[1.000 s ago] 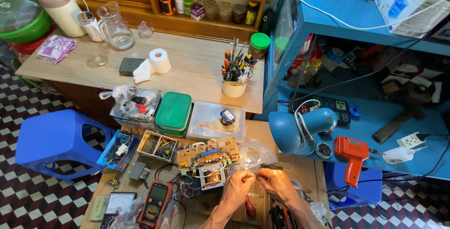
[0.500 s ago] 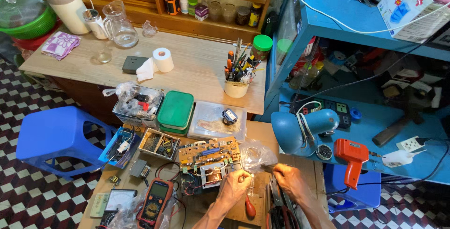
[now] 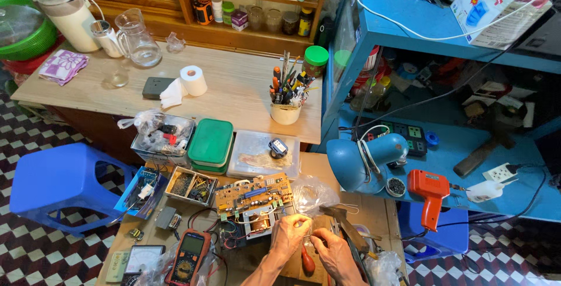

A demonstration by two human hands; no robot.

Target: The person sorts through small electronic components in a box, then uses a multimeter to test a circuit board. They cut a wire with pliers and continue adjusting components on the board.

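Home electronics workshop, circuit board (image 3: pixel 253 193), multimeter (image 3: pixel 189 257), glue gun (image 3: pixel 429 192), tool cup (image 3: pixel 285 112)

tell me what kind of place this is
Likely a home electronics repair bench: a bare circuit board lies by the hands, a multimeter sits at the table edge, and an orange glue gun rests on the blue shelf.

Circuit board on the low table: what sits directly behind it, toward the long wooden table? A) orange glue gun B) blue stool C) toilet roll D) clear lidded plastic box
D: the clear lidded plastic box lies just past the circuit board, next to the green box.
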